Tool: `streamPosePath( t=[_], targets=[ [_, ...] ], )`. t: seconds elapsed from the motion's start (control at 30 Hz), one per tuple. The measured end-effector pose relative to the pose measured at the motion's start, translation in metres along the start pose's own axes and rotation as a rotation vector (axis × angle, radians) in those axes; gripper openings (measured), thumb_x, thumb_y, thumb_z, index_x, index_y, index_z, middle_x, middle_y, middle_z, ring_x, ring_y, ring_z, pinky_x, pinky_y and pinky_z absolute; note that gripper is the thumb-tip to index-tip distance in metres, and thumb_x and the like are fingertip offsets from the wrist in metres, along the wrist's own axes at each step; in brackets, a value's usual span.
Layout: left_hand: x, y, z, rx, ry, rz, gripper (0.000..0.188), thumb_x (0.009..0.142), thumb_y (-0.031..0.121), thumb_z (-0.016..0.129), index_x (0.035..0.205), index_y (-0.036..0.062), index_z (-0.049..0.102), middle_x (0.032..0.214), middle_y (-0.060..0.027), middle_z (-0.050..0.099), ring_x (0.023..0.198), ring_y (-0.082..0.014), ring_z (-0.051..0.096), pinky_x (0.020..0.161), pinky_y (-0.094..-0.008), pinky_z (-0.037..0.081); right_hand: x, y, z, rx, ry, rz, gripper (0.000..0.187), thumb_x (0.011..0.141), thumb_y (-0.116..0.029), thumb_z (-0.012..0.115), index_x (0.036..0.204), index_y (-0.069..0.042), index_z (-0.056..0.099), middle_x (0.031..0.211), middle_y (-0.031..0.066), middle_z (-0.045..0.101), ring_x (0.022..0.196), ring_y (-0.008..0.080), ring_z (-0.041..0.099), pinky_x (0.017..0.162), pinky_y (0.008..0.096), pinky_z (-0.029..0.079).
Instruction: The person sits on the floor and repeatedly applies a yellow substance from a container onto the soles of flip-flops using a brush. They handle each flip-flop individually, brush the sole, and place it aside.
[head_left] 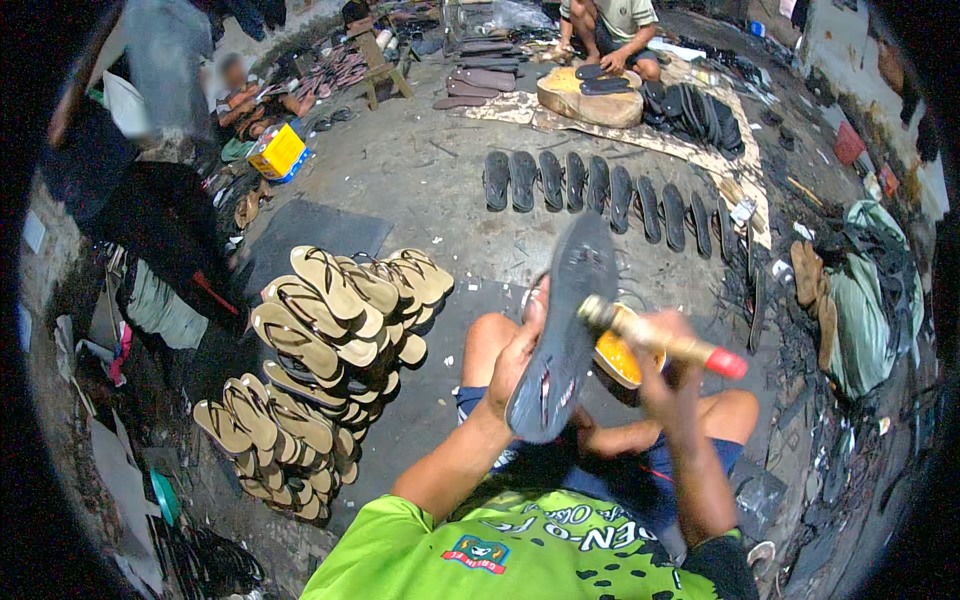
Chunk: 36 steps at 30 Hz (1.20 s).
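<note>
My left hand [518, 352] is closed round the edge of a dark grey sandal sole [568, 310], holding it tilted up over my lap. Slits and shiny wet-looking streaks show near its lower end. In my right hand [672, 365], blurred by motion, is a brush [650, 337] with a pale handle and a red end. Its other end meets or nearly meets the sole's right side; contact is hard to tell. Behind the brush, between my legs, sits an open container [622, 368] of orange-yellow stuff, partly hidden.
Tan sandals with dark straps [315, 290] are heaped at my left. A row of black sandals [597, 187] lies ahead. Farther off, a person [615, 40] works at a round wooden block [560, 97]. Green sacking [865, 310] lies right; a yellow box [277, 153] stands far left.
</note>
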<state>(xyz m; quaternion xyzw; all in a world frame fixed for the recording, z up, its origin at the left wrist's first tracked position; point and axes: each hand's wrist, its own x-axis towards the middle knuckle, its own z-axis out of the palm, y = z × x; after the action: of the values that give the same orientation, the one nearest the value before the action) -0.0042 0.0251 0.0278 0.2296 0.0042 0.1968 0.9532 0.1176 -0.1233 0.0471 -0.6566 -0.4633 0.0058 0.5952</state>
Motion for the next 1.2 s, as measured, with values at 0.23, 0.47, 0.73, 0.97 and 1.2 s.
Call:
streamPosePath(
  t=[0.23,0.47,0.73,0.97,1.2],
  targets=[
    [0.045,-0.009,-0.004,0.077,-0.007,0.031,0.047,0.103,0.034,0.042,0.145,0.0122,0.037,0.128,-0.0043,0.058,0.112,-0.0141,0.059,0.096,-0.032,0.05,-0.039,-0.021,-0.005,0.1,-0.202,-0.212,0.022,0.085,-0.024,0.07,0.095,-0.005,0.066,0.09,0.0086,0.069,0.078,0.0249,0.067,0.067,0.0357,0.052],
    [0.095,-0.044,-0.022,0.083,0.09,0.026,0.039,0.105,0.024,0.036,0.141,0.0096,0.043,0.128,-0.0035,0.058,0.11,-0.0136,0.06,0.097,-0.0306,0.049,-0.045,0.015,-0.023,-0.208,-0.183,-0.415,0.029,0.071,-0.013,0.076,0.099,-0.008,0.07,0.089,0.0068,0.07,0.08,0.0236,0.068,0.069,0.0361,0.054],
    [0.209,-0.119,-0.069,0.416,0.332,-0.212,0.046,0.1,0.042,0.047,0.122,0.0025,0.055,0.112,-0.0105,0.062,0.095,-0.0208,0.064,0.08,-0.0374,0.054,-0.057,0.048,-0.083,0.218,0.897,0.17,0.016,0.092,-0.014,0.062,0.102,-0.002,0.059,0.107,0.0078,0.058,0.101,0.0172,0.055,0.09,0.0342,0.045],
    [0.303,-0.28,-0.085,0.33,0.309,-0.657,0.046,0.1,0.044,0.046,0.127,0.0081,0.053,0.122,-0.0094,0.061,0.108,-0.0253,0.058,0.096,-0.0449,0.045,-0.097,0.112,-0.145,0.481,1.297,0.389,0.022,0.093,-0.009,0.06,0.112,0.003,0.056,0.109,0.0081,0.06,0.105,0.017,0.056,0.097,0.0337,0.044],
    [0.367,-0.44,-0.138,0.289,0.416,-0.671,0.04,0.102,0.035,0.042,0.122,0.003,0.055,0.121,-0.012,0.059,0.106,-0.0262,0.058,0.094,-0.0432,0.047,-0.114,0.133,-0.178,0.327,1.54,0.527,0.036,0.093,-0.011,0.061,0.123,0.001,0.046,0.124,0.0152,0.054,0.112,0.0248,0.056,0.101,0.0414,0.044]
  ],
)
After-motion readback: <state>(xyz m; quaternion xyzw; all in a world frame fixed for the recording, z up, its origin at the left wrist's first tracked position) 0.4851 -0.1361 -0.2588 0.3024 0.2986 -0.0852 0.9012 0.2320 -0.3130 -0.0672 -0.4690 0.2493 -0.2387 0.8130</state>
